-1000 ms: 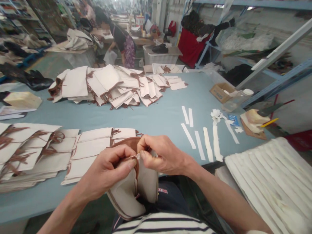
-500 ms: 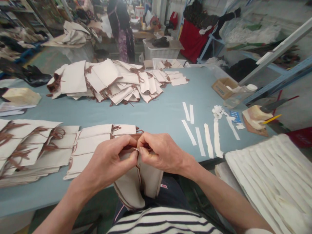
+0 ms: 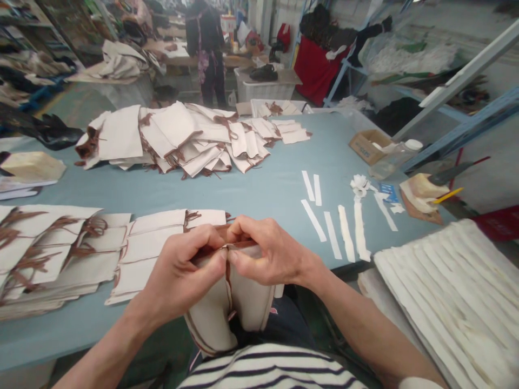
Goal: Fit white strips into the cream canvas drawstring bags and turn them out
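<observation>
My left hand and my right hand pinch the top edge of a cream fabric piece with brown trim. Their fingertips almost meet at its middle seam, and the rest of the piece hangs down over the table's front edge, above my lap. Thumbs lie on the near side; the other fingers curl behind, partly hidden. Just beyond my left hand, flat cream pieces with brown edging lie on the table. Further left is a layered stack of similar pieces with brown ties.
A heap of cream pieces lies across the blue table. To the right are white strips, a cardboard box, a clear jar and a stack of padded white material. A person stands beyond the table.
My right thumb has straightened along the near side of the fabric, and the fingers have shifted slightly at the seam. Both hands keep their hold; the view has shifted a little.
</observation>
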Available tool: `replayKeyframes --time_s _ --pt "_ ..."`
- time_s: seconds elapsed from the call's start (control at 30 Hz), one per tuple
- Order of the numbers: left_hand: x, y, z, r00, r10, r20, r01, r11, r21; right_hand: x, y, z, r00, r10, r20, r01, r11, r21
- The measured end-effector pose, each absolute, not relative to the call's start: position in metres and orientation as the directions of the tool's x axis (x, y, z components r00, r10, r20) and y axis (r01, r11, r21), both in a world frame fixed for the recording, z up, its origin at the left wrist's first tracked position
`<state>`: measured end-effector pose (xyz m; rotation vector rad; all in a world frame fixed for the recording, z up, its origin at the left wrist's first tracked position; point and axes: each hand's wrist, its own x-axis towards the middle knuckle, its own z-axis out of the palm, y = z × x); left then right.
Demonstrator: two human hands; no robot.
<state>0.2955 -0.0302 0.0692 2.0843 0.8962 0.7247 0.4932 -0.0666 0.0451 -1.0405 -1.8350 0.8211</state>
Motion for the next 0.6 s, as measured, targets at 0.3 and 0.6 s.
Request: replayKeyframes --time_s 0.3,0.6 --pt "0.287 -0.015 0.08 0.712 0.68 0.172 0.424 -0.612 0.667 0.492 -0.062 0.059 -0.316 0.892 0.323 0.538 0.448 -0.714" --pt "0.277 -0.003 0.088 0.837 0.382 0.392 0.171 -0.863 0.475 0.495 -0.056 0.069 -0.273 0.883 0.381 0.249 0.447 -0.859"
